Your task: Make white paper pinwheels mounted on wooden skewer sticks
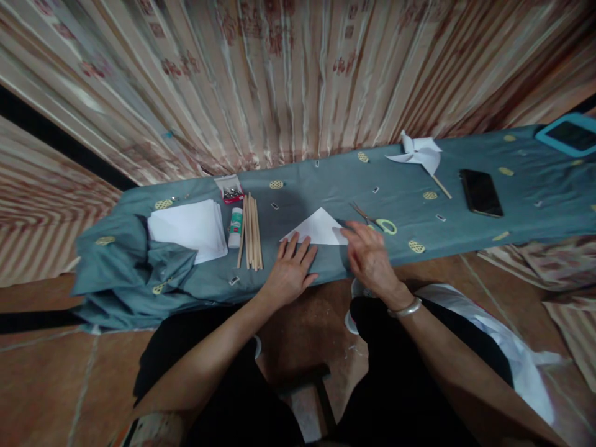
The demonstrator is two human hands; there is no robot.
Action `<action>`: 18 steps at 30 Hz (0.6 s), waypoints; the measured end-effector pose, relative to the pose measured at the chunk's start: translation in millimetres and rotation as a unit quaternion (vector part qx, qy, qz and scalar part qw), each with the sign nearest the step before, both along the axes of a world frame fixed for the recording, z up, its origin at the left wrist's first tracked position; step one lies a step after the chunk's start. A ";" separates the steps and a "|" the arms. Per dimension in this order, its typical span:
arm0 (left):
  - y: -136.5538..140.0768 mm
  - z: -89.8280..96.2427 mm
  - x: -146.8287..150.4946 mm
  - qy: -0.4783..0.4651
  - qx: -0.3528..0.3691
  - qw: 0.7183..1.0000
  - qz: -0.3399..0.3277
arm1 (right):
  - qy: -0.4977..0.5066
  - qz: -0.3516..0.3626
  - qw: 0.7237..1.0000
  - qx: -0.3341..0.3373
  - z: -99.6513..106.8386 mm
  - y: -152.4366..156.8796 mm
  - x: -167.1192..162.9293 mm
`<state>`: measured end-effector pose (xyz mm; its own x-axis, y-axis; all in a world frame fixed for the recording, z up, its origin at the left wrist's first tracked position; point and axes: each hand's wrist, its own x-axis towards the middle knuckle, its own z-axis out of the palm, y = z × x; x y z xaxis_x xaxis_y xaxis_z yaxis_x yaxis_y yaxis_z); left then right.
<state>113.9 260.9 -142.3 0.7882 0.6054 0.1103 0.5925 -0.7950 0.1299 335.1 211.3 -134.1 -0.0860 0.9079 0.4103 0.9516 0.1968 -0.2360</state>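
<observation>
Between wooden sticks (252, 234) and scissors (368, 218), the left hand (290, 271), grip spread, touches triangular paper (320, 228) near the right hand (371, 253), grip unclear.

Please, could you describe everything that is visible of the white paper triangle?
The white paper triangle looks plain and smooth, apparently folded. It lies flat on the teal cloth, its apex pointing away from the person, its long edge nearest. Spread fingers of the left hand rest on its left part. The right hand is at its right corner; contact there is unclear.
</observation>
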 end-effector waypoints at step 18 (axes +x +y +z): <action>3.5 2.8 -6.9 0.003 -0.038 0.999 -0.022 | -0.023 0.132 0.990 -0.032 -16.1 -0.9 -25.1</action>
